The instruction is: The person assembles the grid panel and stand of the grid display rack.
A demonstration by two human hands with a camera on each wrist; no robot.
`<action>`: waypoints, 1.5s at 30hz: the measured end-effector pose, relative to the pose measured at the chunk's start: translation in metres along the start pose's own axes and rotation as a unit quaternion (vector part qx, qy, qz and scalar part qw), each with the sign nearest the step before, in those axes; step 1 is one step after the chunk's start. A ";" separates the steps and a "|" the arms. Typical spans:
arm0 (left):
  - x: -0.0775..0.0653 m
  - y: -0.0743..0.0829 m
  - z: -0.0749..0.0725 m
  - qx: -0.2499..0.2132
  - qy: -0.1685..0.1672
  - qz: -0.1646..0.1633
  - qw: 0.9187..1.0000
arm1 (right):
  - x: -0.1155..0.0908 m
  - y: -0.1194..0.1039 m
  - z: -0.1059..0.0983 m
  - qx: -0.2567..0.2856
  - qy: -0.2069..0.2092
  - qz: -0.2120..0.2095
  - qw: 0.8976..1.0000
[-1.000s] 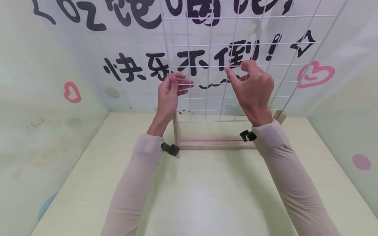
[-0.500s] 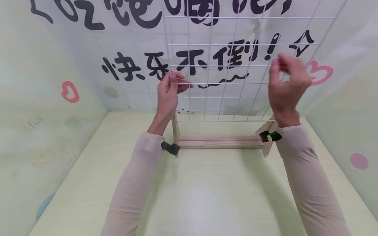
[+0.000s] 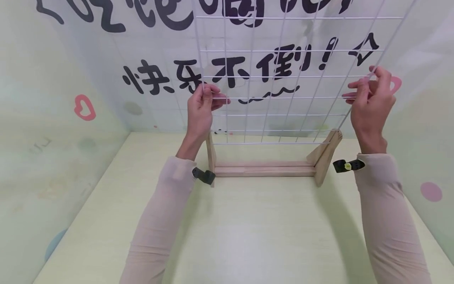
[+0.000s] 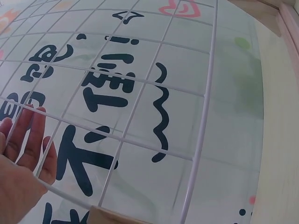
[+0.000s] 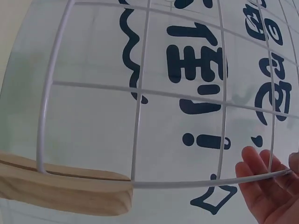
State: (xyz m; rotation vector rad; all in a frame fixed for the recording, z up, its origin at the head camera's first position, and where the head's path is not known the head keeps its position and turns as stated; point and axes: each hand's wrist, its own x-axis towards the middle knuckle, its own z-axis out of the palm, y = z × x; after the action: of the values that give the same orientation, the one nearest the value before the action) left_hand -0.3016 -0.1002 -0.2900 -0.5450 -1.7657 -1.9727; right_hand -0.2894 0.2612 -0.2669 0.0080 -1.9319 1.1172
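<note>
A white wire grid panel (image 3: 301, 98) leans back, its lower corners at a wooden stand (image 3: 266, 171). My left hand (image 3: 201, 112) grips the panel's left edge, thumb in front and fingers reaching behind the wires. At the opposite edge, my right hand (image 3: 372, 102) pinches the outer wire; in the right wrist view, its thumb is cut off by the frame and its fingers (image 5: 254, 179) lie behind the wire. The right upright (image 3: 325, 161) has a groove, and the edge wire sits in it in the right wrist view. Part of the left upright (image 3: 211, 156) shows below my left hand.
A pale tabletop (image 3: 241, 232) spreads beneath the stand. Behind the panel hangs a white backdrop (image 3: 163, 114) with black lettering, and printed side walls (image 3: 42, 177) rise left and right. The panel's top runs out of the head view.
My right hand has moved right, from in front of the panel's middle to its right edge, and taken hold there. The left hand has kept its grip in place.
</note>
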 end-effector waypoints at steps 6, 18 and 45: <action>0.002 0.002 -0.001 -0.006 -0.006 -0.007 1.000 | 0.005 0.003 -0.003 0.044 -0.007 -0.007 0.999; 0.000 0.002 -0.005 -0.029 -0.016 -0.018 0.999 | 0.006 0.000 -0.001 0.073 0.002 0.013 0.997; -0.009 -0.008 -0.008 -0.038 -0.033 -0.025 0.998 | -0.005 0.008 -0.003 0.064 -0.002 0.011 0.998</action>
State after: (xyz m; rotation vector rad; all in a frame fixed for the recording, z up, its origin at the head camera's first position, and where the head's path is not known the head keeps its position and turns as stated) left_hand -0.2982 -0.1064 -0.3022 -0.6027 -1.7661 -2.0861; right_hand -0.2875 0.2662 -0.2756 0.0589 -1.8665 1.2544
